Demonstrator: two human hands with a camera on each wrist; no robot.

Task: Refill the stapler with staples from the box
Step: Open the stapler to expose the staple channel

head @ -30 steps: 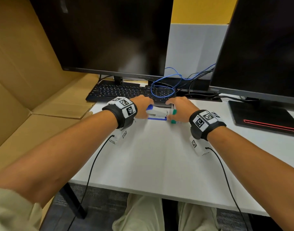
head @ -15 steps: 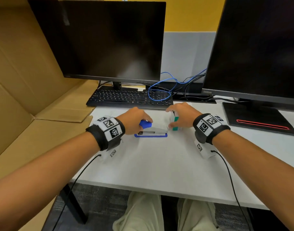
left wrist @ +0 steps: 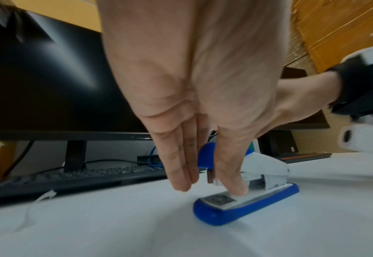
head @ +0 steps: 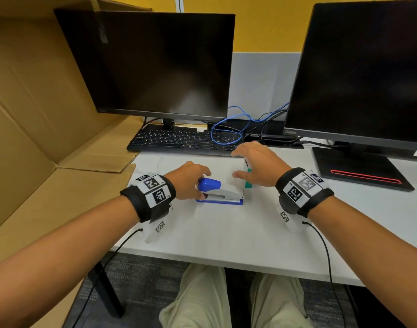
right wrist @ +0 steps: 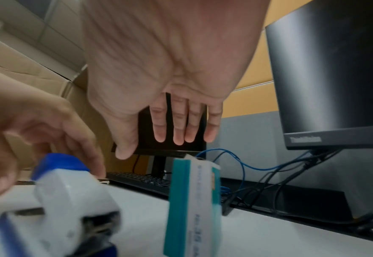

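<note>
The blue-and-white stapler lies on the white desk between the two hands. The left hand is at its blue front end, grip apart: the fingers are straight and point down, and the thumb tip touches the base plate. The right hand hovers above the teal-and-white staple box, grip apart, fingers spread, holding nothing. The box stands on end just beside the stapler's rear.

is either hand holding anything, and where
Right hand holds nothing, open above the staple box. Left hand straddles the stapler at its blue front end, thumb on its base; whether it grips cannot be told.
</note>
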